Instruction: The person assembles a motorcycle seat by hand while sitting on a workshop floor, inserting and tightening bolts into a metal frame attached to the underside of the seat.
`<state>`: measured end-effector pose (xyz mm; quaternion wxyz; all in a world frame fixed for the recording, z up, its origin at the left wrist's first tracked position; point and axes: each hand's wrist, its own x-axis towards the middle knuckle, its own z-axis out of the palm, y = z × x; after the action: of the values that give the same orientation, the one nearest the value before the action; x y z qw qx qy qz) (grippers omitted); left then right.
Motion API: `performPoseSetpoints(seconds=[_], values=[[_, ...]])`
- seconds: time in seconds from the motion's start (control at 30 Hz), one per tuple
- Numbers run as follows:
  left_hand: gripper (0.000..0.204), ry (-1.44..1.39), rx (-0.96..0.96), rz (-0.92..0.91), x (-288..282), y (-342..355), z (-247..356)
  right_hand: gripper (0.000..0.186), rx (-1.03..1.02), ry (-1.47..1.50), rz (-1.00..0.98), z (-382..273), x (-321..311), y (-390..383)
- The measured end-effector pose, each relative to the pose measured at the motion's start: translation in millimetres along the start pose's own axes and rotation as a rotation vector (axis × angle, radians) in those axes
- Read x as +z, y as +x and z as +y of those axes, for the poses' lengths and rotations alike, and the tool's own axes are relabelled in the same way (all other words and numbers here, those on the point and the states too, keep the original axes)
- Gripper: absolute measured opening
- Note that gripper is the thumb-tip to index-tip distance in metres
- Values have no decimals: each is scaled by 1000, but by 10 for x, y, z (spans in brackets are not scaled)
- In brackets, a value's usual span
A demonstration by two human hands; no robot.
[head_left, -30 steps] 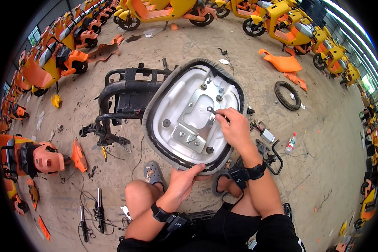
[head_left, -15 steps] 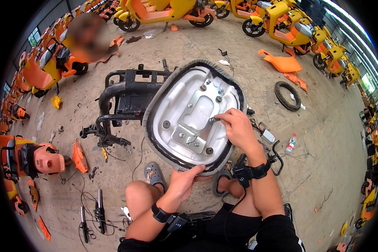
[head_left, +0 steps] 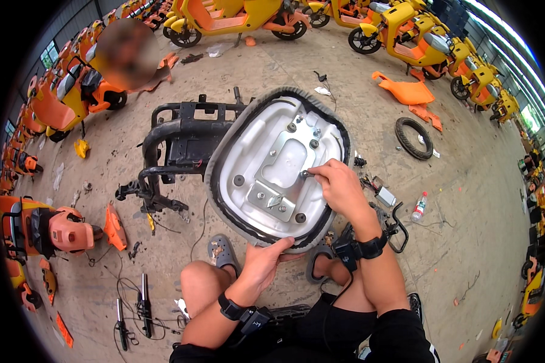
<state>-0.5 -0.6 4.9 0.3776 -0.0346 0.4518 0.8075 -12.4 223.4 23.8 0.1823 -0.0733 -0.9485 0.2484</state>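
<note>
**Seat (head_left: 287, 165) lies underside up, your right fingertips at its metal plate (head_left: 301, 139)**

The seat's moulded shell is smooth, white and rounded, edged by a black inner band and a soft grey cover. The plate is shiny, with a long rounded opening and several fasteners; dark round bumpers (head_left: 239, 180) stand around it. Beyond your left knee, a black tubular frame (head_left: 191, 142) rests on the dusty concrete floor (head_left: 357, 78).

A second ago, you held the small dark tool (head_left: 304, 174) with its ring end over the plate's opening; now that end is down at a fastener on the plate's right side. The seat has barely shifted.

Your left hand (head_left: 263, 261) grasps the seat's near rim, thumb on top and the other fingers mostly hidden beneath. Your right hand (head_left: 341, 186) pinches the tool between its fingertips, over the seat's right side. The seat is beyond your left hand, in front of your knees.
</note>
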Motion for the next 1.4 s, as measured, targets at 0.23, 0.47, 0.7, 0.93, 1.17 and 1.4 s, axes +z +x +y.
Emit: performPoseSetpoints(seconds=[0.23,0.47,0.7,0.93,1.17,1.4], values=[[45,-1,13,3,-24,15,-28,17,-44,-51,0,-21,12,3],[45,0,3,-6,-31,7,-25,22,-63,-48,-27,-35,14,-14],[47,6,-2,-2,-33,6,-20,39,94,136,-90,-114,2,-2],[46,-8,2,-15,-19,11,-28,46,257,271,-128,-167,-55,48],[43,26,6,-6,-25,7,-32,41,418,629,-186,-160,47,87],[41,22,4,-25,-59,29,-61,38,404,951,-163,-306,118,153]])
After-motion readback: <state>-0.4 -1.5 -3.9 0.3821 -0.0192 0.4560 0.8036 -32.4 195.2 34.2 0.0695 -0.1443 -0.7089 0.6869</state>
